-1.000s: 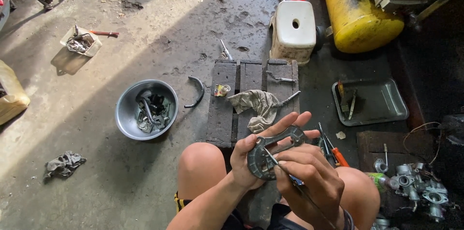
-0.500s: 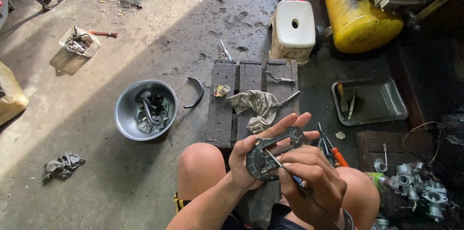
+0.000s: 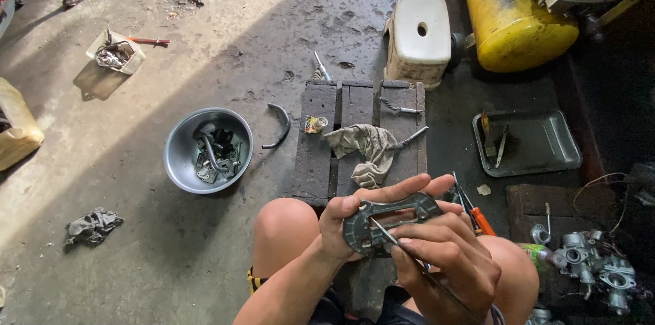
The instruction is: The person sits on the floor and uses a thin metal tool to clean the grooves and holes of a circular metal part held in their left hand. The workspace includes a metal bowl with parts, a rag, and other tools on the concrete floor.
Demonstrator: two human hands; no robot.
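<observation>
While the left hand [image 3: 355, 219] grips a dark metal plate [image 3: 389, 219] from below, thumb over its rounded near end and fingers stretched along its far edge, the right hand [image 3: 443, 257] is closed around a thin metal pick [image 3: 409, 253]. The pick's tip touches the plate's face, just ahead of the right fingers, so the plate sits between both hands above the bare knees. Just right of the right hand, an orange-handled screwdriver [image 3: 481, 221] lies on the floor, and farther right a grey carburettor [image 3: 597, 274] rests beside a wooden block. Just beyond the left fingers sits a low wooden pallet [image 3: 317, 140] carrying a crumpled rag [image 3: 368, 147] and a small tin [image 3: 315, 123]. Left of that, well apart from the hands, a grey bowl [image 3: 179, 154] holds dark parts. To the right beyond the hands lies a shallow metal tray [image 3: 546, 140]. Farthest off stand a white plastic stool [image 3: 419, 38] and a yellow tank [image 3: 515, 18].
</observation>
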